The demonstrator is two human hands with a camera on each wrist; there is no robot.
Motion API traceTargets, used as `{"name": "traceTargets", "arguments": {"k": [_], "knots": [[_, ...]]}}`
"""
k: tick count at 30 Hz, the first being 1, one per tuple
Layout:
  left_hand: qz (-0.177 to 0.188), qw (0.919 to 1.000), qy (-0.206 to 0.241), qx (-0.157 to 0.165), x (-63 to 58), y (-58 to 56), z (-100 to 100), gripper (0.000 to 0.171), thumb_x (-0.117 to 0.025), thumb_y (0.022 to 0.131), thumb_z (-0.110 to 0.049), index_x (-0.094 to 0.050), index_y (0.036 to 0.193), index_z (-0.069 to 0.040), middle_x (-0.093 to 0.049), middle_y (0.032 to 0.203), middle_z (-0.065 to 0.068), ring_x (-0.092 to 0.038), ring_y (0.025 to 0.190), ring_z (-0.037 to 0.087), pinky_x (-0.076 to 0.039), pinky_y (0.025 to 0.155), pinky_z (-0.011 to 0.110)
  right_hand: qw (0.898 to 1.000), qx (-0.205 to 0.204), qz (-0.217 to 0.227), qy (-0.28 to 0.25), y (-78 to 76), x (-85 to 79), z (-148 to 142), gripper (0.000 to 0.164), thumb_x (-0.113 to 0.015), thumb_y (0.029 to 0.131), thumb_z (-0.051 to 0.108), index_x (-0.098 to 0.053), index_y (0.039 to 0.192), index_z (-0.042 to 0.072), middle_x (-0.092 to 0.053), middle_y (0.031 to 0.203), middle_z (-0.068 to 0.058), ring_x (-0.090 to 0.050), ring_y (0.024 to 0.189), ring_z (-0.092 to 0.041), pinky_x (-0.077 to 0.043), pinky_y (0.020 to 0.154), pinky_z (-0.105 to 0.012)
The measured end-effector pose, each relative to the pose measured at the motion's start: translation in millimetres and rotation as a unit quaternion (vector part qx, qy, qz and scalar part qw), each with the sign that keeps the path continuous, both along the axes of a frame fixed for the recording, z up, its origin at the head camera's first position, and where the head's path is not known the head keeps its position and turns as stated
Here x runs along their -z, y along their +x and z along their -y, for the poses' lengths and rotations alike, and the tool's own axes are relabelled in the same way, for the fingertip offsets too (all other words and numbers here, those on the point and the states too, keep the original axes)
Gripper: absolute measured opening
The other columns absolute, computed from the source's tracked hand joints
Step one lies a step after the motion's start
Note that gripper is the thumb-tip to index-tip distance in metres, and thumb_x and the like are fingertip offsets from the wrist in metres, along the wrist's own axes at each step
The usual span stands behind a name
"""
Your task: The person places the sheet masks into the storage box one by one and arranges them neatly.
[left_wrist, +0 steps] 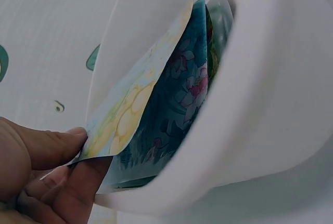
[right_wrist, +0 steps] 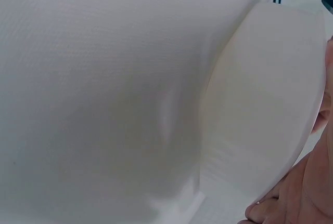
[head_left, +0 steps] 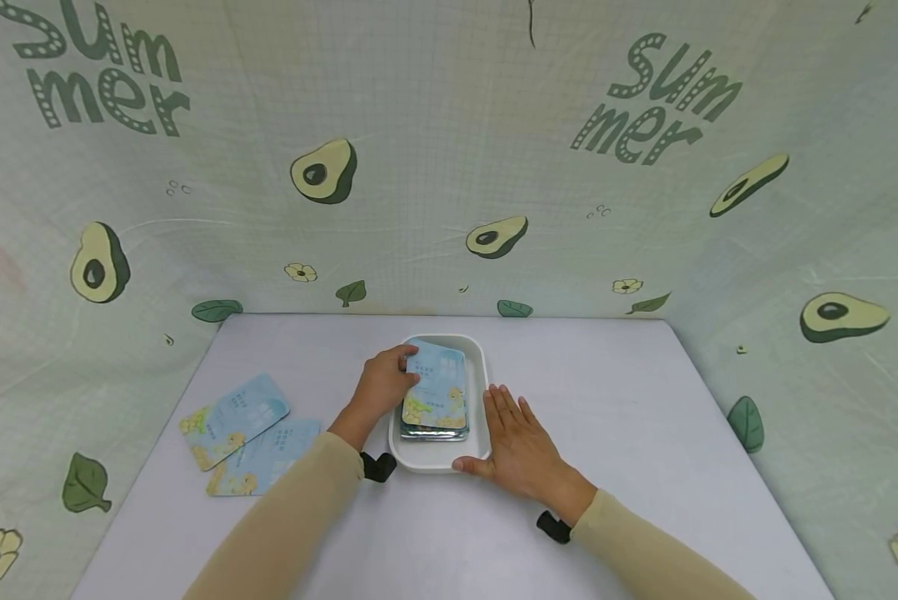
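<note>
My left hand [head_left: 383,387] pinches the left edge of a light-blue flat packet [head_left: 440,379] between thumb and fingers. That packet lies over a stack in a white tray [head_left: 430,460]; silvery edges show beneath it. In the left wrist view, its pinched corner is lifted, and under it is a dark teal packet [left_wrist: 193,86] printed with pink lotus flowers. Straight-fingered, my right hand [head_left: 520,446] rests against the tray's right rim, its thumb at the near right corner. The right wrist view shows mostly the tray's outer wall [right_wrist: 260,99] and part of that hand.
Two more light-blue packets, an upper one [head_left: 239,418] overlapping a lower one [head_left: 284,450], lie on the white table [head_left: 599,375] left of the tray. Behind the table hangs a pale cloth [head_left: 419,100] with avocado prints.
</note>
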State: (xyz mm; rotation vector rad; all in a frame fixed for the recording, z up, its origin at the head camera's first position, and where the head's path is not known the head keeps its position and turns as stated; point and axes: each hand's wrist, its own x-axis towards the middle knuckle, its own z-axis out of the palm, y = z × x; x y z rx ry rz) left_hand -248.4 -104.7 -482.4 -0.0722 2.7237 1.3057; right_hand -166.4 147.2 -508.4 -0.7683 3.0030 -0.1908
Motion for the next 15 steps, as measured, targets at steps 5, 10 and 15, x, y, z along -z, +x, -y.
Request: {"name": "traceTargets", "arguments": {"k": [5,10,15], "knots": [[0.006,0.9996,-0.025,-0.011,-3.8,2.0,-5,0.057,-0.073,0.1,-0.013,-0.054,0.154,-0.012,-0.07,0.129,0.018,-0.07,0.11,0.027,-0.06,0.096,0.046,1.0,0.0,-0.002,-0.001,-0.2,1.1,0,0.121,-0.05,0.092,0.085,-0.023,0.164,-0.009,-0.023,0.171,-0.028,-0.021,0.161,-0.042,-0.024,0.129,-0.06],[-0.013,0.998,-0.058,-0.021,-9.7,6.5,-8,0.057,-0.066,0.103,-0.013,-0.048,0.157,-0.01,-0.068,0.139,0.019,-0.073,0.112,0.029,-0.063,0.092,0.048,1.0,0.0,-0.003,-0.002,-0.5,2.5,0,0.121,-0.05,0.092,0.085,-0.022,0.164,-0.008,-0.023,0.171,-0.028,-0.021,0.161,-0.042,-0.024,0.129,-0.06],[-0.085,0.9921,-0.087,-0.031,-16.0,11.9,-3,0.051,-0.061,0.105,-0.01,-0.05,0.155,-0.008,-0.069,0.138,0.019,-0.075,0.109,0.035,-0.064,0.087,0.05,1.0,0.003,-0.003,-0.004,-0.6,2.9,0,0.122,-0.051,0.091,0.085,-0.022,0.164,-0.008,-0.023,0.171,-0.028,-0.021,0.161,-0.042,-0.024,0.129,-0.06]]}}
